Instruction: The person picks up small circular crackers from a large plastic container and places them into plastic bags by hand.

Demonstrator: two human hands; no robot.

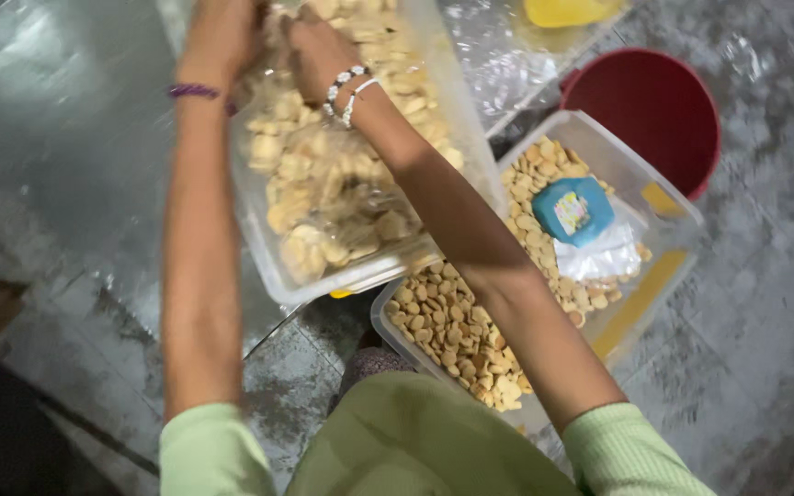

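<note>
Left hand [222, 37] and right hand [314, 46] at far end of tilted clear tub [277, 266] of biscuits; finger closure hidden, cannot tell. Tub hangs over second biscuit tub [663, 197]; more tilt risks spill onto floor [66, 184].

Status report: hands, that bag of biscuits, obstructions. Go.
Both hands, left hand and right hand, gripping clear bag of biscuits at top. Biscuit tub beneath. Nothing in the way.

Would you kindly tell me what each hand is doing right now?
Left hand: on the far end of the clear tub of biscuits; grip cannot be told.
Right hand: in the biscuits; fingers hidden.
</note>
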